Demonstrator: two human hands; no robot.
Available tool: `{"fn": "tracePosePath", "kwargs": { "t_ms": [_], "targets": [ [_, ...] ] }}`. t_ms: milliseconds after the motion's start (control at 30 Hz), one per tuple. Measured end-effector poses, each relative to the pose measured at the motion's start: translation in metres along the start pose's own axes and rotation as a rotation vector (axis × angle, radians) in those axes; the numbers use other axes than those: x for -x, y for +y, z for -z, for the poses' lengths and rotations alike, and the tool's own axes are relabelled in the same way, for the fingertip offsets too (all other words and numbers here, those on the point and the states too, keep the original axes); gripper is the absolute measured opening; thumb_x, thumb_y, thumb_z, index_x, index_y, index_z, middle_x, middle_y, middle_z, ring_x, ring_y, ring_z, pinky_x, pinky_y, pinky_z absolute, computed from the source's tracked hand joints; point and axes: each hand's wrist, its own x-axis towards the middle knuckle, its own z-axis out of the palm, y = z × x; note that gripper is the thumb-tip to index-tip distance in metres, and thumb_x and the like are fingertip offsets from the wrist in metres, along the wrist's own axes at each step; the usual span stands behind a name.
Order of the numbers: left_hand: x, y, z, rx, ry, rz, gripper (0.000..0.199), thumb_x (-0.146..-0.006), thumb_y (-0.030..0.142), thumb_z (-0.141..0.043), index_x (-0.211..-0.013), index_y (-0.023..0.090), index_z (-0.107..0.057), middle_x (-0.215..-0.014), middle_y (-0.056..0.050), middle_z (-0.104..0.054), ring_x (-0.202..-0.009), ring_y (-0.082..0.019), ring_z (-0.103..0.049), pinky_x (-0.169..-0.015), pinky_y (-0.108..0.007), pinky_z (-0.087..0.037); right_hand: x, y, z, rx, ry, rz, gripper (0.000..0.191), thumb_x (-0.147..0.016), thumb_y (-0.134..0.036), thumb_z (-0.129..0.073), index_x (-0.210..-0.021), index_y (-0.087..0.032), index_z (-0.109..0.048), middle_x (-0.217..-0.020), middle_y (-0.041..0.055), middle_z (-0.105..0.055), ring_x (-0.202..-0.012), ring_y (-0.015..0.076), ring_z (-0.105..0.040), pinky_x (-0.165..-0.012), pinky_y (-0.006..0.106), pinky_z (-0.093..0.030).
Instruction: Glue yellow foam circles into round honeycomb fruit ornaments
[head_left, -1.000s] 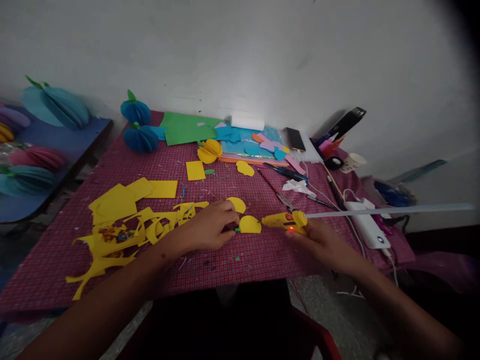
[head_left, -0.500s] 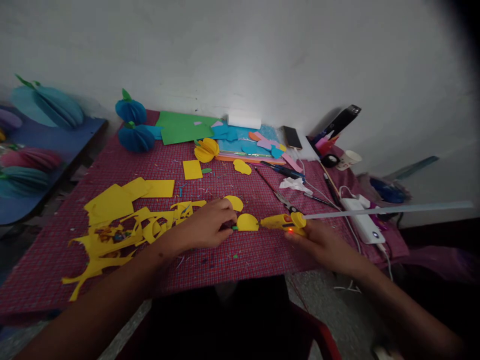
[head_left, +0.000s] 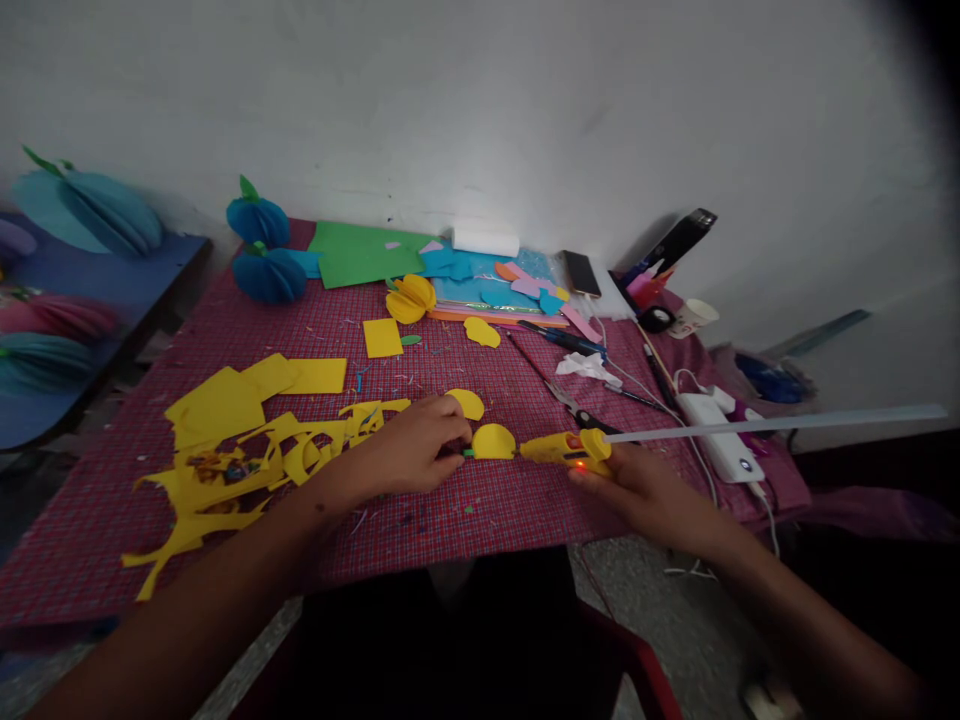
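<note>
My right hand (head_left: 626, 490) is wrapped round a yellow glue gun (head_left: 566, 449) with a lit red light. A long pale glue stick (head_left: 772, 424) juts out of its back end. The nozzle points left and sits at the right edge of a rounded yellow paper piece (head_left: 493, 441). At that piece's left end, my left hand (head_left: 424, 445) pinches a small green strip (head_left: 469, 453), its fingertips partly hidden. Another yellow paper piece (head_left: 466, 404) lies just above those fingers.
Yellow paper scraps (head_left: 300, 450) spread to the left, beside yellow sheets (head_left: 217, 405). Scissors (head_left: 577, 410), white tissue (head_left: 585, 366) and a white power bank (head_left: 720, 440) with cables lie to the right. Blue paper pumpkins (head_left: 270, 275) and green paper (head_left: 367, 255) stand at the back.
The view has shifted very slightly. Both hands, the glue gun and the yellow paper piece keep the same places relative to each other.
</note>
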Motion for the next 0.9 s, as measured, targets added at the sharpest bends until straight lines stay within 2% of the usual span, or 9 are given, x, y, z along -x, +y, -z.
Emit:
{"fn": "tracePosePath", "kwargs": {
  "t_ms": [233,433,700,800,900],
  "targets": [
    [0.000,-0.001,0.000,-0.003,0.002,-0.001,0.009,-0.089,0.017,-0.062,-0.097,0.019,-0.066,-0.104,-0.005,-0.059,-0.097,-0.021,-0.056,-0.086,-0.034,-0.045,0.001,-0.001,-0.003,-0.088,-0.026,-0.045,0.025,-0.099,-0.043,-0.057,-0.098,-0.025,-0.074,-0.079,0.0025,-0.072,-0.077,0.0230,-0.068,-0.074,0.036,-0.058],
    [0.001,0.000,-0.001,0.000,0.010,-0.002,0.008,-0.090,0.017,-0.062,-0.096,0.019,-0.066,-0.103,-0.006,-0.059,-0.097,-0.021,-0.056,-0.085,-0.034,-0.045,0.000,-0.002,-0.009,-0.222,0.002,-0.117,0.029,-0.099,-0.047,-0.058,-0.097,-0.021,-0.070,-0.081,0.0025,-0.068,-0.071,0.0186,-0.061,-0.061,0.029,-0.052],
    [0.001,0.001,0.000,-0.018,0.002,0.009,0.011,-0.090,0.019,-0.063,-0.100,0.019,-0.066,-0.105,-0.006,-0.060,-0.099,-0.022,-0.057,-0.087,-0.036,-0.046,-0.003,-0.011,-0.014,-0.332,-0.009,-0.177,0.030,-0.096,-0.049,-0.060,-0.086,-0.021,-0.064,-0.070,-0.0013,-0.057,-0.057,0.0135,-0.048,-0.048,0.024,-0.039],
    [0.001,0.001,0.000,-0.020,0.018,0.029,0.015,-0.091,0.024,-0.064,-0.105,0.019,-0.066,-0.109,-0.007,-0.061,-0.102,-0.024,-0.058,-0.090,-0.038,-0.047,-0.004,-0.014,-0.012,-0.271,-0.001,-0.144,0.031,-0.099,-0.050,-0.057,-0.091,-0.021,-0.065,-0.068,-0.0018,-0.055,-0.057,0.0134,-0.047,-0.049,0.025,-0.039],
    [0.000,0.001,-0.002,-0.011,0.034,0.039,0.019,-0.091,0.023,-0.065,-0.109,0.019,-0.064,-0.114,-0.008,-0.061,-0.108,-0.025,-0.058,-0.096,-0.040,-0.047,-0.006,-0.017,-0.012,-0.176,0.019,-0.050,0.029,-0.102,-0.048,-0.053,-0.094,-0.022,-0.065,-0.078,0.0009,-0.062,-0.066,0.0163,-0.055,-0.058,0.028,-0.048]
  ]
}}
